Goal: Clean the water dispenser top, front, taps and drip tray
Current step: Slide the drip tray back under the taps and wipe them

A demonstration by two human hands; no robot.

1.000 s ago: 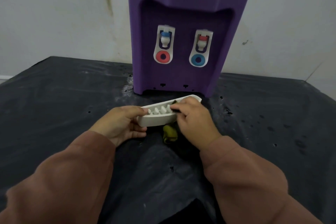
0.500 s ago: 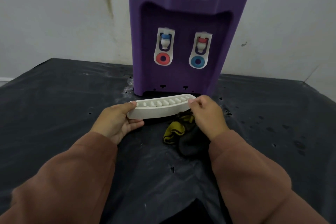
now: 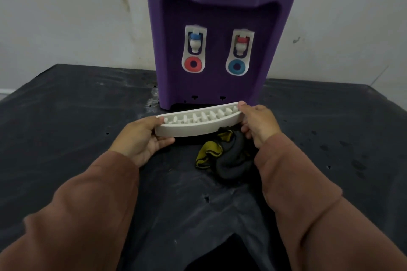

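Sleeves [image 3: 308, 215]: brown, one on each forearm, entering from the lower edge.

Left hand [image 3: 141, 138]: grips the left end of the drip tray; thumb on the top rim, fingers [image 3: 163, 142] curled beneath it.

Right hand [image 3: 257, 123]: grips the right end; thumb on the far top corner, fingers [image 3: 246, 130] curled under the end.

Drip tray [image 3: 193, 125]: white, curved, slotted grille facing up; held level between both hands, just in front of the dispenser's base. Contact with the base cannot be told.

Cloth [image 3: 222, 152]: dark grey with yellow edging, crumpled on the desk below the tray's right half, beside the right wrist.

Desk [image 3: 66, 105]: covered in black sheeting, with pale smears and small holes.

Water dispenser [image 3: 215, 88]: purple, upright at the desk's far side, dark opening at its foot.

Taps [image 3: 195, 40]: two in white surrounds; the left blue-capped over a red ring, the right red-capped over a blue ring.

Wall [image 3: 66, 17]: off-white, with a brownish vertical streak.
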